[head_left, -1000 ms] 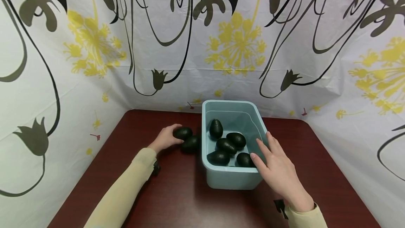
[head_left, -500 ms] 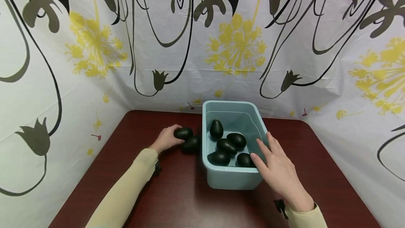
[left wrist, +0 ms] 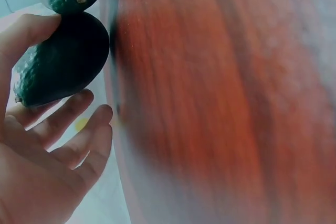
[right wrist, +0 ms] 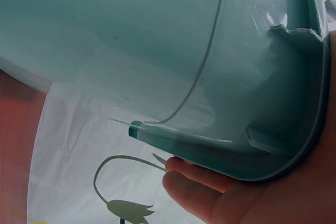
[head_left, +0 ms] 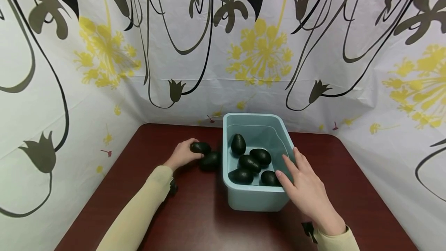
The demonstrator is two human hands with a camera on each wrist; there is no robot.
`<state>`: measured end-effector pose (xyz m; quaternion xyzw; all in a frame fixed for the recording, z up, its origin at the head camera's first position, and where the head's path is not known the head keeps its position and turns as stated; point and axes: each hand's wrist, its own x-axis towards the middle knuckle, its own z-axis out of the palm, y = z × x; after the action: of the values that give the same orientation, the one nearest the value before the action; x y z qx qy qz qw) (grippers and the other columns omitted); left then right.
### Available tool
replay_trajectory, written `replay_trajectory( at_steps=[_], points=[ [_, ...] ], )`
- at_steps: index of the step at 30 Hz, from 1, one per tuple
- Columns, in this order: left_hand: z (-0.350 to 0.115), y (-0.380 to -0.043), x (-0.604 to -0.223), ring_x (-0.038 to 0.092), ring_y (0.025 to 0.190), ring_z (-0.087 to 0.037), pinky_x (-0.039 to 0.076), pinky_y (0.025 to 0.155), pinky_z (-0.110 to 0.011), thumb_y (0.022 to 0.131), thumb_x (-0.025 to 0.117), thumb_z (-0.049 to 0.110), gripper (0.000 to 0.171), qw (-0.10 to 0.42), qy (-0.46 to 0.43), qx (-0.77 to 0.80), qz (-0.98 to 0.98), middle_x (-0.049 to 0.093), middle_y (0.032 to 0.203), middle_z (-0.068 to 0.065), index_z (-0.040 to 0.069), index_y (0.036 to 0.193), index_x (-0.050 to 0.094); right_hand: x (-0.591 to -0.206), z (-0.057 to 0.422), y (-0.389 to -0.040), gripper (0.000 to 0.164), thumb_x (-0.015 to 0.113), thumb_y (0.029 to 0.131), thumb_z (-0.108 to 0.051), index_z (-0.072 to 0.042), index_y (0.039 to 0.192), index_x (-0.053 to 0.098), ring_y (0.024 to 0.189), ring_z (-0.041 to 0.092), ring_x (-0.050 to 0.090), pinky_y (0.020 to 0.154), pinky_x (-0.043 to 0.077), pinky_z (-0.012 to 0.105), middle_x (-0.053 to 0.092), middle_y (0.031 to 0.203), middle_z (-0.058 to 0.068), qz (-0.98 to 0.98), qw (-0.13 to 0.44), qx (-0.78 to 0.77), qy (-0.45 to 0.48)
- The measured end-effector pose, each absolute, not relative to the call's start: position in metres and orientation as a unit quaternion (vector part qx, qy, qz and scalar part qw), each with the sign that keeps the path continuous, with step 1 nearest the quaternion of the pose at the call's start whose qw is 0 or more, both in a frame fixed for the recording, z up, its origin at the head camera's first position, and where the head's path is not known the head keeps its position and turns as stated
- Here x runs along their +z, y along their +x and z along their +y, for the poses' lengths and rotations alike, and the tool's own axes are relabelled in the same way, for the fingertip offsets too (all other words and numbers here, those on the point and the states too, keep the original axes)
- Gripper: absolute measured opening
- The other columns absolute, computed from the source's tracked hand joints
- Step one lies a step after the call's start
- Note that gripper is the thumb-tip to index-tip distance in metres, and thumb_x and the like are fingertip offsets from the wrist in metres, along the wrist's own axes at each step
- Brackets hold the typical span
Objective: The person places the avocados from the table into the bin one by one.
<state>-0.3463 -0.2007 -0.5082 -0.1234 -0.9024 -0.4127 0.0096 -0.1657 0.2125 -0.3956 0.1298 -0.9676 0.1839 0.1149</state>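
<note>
My left hand [head_left: 181,154] holds a dark green avocado [head_left: 199,148] between thumb and fingers, left of the bin. In the left wrist view the thumb lies along one side of this avocado [left wrist: 65,59], with fingers around the opposite side. A second avocado [head_left: 210,161] lies against it, close to the bin's left wall. Several more avocados [head_left: 249,163] lie inside the pale blue plastic bin [head_left: 256,200]. My right hand [head_left: 310,189] rests on the bin's right rim, fingers extended. In the right wrist view, its fingers [right wrist: 191,190] stretch along the outside of the wall.
The bin stands upright on a dark reddish-brown table [head_left: 188,212]. Behind and beside the table hangs white cloth [head_left: 195,65] with grey and yellow flower prints. Bare tabletop shows in front of the bin.
The whole head view has shifted slightly downward in the frame. Both hands, the avocados and the bin keep nearly the same places relative to one another.
</note>
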Motion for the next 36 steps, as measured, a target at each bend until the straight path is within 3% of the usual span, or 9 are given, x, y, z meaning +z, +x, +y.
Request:
replay_trajectory(
  at_steps=[11, 23, 36],
  points=[
    [-0.200, -0.334, -0.499, 0.061, 0.108, -0.025, 0.051, 0.087, -0.047, 0.082, 0.083, 0.041, 0.061, 0.013, -0.105, -0.434, -0.895, 0.062, 0.127, -0.005, 0.022, 0.134, 0.060, -0.396, 0.213, -0.166, 0.075, 0.041, 0.103, -0.059, -0.004, 0.154, 0.039, 0.149, 0.041, 0.018, 0.100, 0.036, 0.069, 0.013, 0.166, 0.019, -0.967, 0.116, 0.184, 0.129],
    [-0.202, -0.319, -0.492, 0.063, 0.093, -0.020, 0.052, 0.077, -0.040, 0.080, 0.085, 0.042, 0.059, 0.021, -0.106, -0.499, -0.860, 0.064, 0.119, -0.002, 0.028, 0.132, 0.061, -0.397, 0.214, -0.165, 0.075, 0.041, 0.103, -0.060, -0.005, 0.154, 0.040, 0.149, 0.041, 0.018, 0.100, 0.036, 0.069, 0.013, 0.166, 0.019, -0.967, 0.117, 0.185, 0.132],
    [-0.198, -0.303, -0.480, 0.062, 0.097, -0.024, 0.052, 0.081, -0.042, 0.080, 0.085, 0.043, 0.056, 0.049, -0.146, -0.551, -0.820, 0.061, 0.123, 0.001, 0.035, 0.129, 0.061, -0.397, 0.216, -0.166, 0.073, 0.042, 0.103, -0.059, -0.007, 0.154, 0.041, 0.150, 0.040, 0.017, 0.101, 0.036, 0.068, 0.013, 0.166, 0.018, -0.964, 0.124, 0.191, 0.136]
  ],
)
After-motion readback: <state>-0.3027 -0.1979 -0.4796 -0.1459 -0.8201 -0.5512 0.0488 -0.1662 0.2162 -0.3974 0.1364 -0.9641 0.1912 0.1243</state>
